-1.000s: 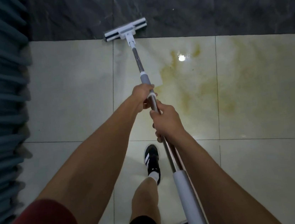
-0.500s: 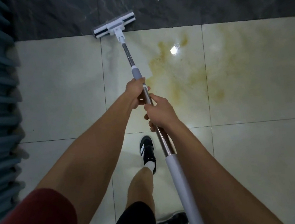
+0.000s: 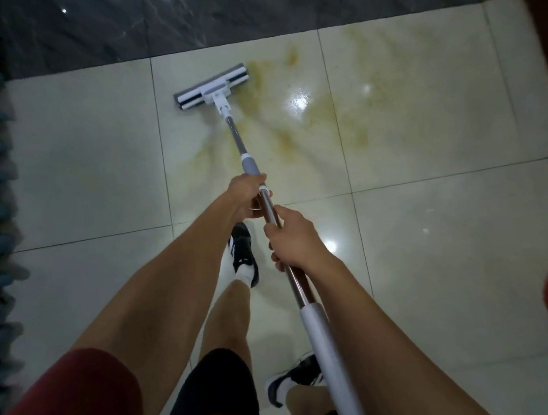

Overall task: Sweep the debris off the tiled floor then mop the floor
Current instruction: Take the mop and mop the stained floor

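Mop head [image 3: 211, 86] upper centre on tiled floor [image 3: 444, 255], at the yellow stain's [image 3: 323, 111] edge | left hand [image 3: 247, 195] and right hand [image 3: 292, 239] each clamped round the pole [image 3: 236, 136] mid-frame | likely light, stiff; wet tile looks slippery.

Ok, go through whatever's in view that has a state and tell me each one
left hand: grips the mop handle, ahead of the right.
right hand: grips the mop handle.
mop head: flat on the floor, beside the stains.
tiled floor: glossy, yellow-brown stains.
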Motion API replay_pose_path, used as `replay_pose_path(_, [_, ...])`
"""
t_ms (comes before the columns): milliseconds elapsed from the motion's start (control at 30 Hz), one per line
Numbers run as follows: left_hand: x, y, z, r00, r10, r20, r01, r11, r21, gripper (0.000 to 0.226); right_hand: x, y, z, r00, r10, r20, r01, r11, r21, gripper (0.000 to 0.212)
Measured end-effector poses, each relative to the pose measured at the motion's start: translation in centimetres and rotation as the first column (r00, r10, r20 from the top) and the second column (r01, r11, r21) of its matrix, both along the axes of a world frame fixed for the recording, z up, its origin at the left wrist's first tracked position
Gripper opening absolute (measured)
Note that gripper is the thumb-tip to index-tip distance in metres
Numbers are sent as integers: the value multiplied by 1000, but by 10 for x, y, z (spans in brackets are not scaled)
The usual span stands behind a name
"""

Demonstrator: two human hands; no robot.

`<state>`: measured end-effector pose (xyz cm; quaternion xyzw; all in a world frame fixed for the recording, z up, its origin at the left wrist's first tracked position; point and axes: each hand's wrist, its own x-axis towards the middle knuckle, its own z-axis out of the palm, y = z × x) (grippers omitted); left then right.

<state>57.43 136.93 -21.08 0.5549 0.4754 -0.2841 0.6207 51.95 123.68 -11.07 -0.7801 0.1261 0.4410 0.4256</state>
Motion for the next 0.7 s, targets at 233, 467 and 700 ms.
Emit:
replay_pose_path(233, [-85,-101,0,997,72,-12,-72,996,-56,21,-111,-112,35,998,-5,-70,8,999,44,41])
replay_pose_path(467, [-135,-152,9,996,93,2,-93,994,-50,15,-170,-156,40,997,57,58,-55,998,-31,35])
replay_pose_path(700, [-122,-146,16,995,100,-2,-100,995,6,11,-161,-140,40,993,51,104,-46,998,-52,38])
